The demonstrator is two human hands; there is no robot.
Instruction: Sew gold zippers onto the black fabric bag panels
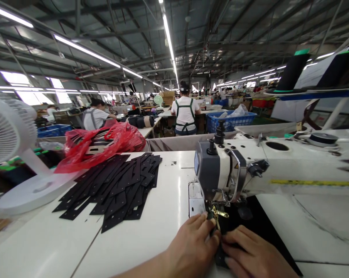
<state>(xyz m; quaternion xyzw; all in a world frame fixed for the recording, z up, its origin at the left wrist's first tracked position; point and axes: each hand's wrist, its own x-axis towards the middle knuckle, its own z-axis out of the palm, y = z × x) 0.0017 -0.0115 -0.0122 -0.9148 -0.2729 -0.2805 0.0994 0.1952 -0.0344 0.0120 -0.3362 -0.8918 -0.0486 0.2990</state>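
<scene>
Below the needle area of a white and grey sewing machine lies a black piece of material. A gold zipper with a metal pull runs along its left part. My left hand has its fingers pressed together on the zipper's left edge, close to the machine's metal plate. Just right of it, my right hand pinches the black material with curled fingers. Both hands' fingertips nearly meet at the near end of the zipper.
A pile of black strips lies on the white table, with a red plastic bag behind. A white fan stands at left. Thread cones stand at upper right. People sit beyond, near a blue basket.
</scene>
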